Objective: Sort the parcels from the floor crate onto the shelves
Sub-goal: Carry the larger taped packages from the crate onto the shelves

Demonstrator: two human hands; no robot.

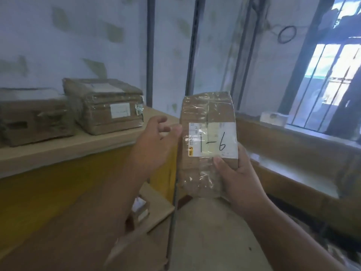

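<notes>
Reading the handwritten "1-6" label first should settle the right shelf spot. At frame centre the right hand (234,173) grips the taped parcel (208,141) from below, upright. Beside it, the left hand (154,139) hovers with fingers spread, apparently touching nothing. Upper left, two parcels (105,106) sit on the shelf (58,151).

Parcel storeroom: taped cardboard parcels (105,106) with labels on a wooden shelf (64,149), steel uprights (150,51), bare walls, barred window (328,85).
</notes>
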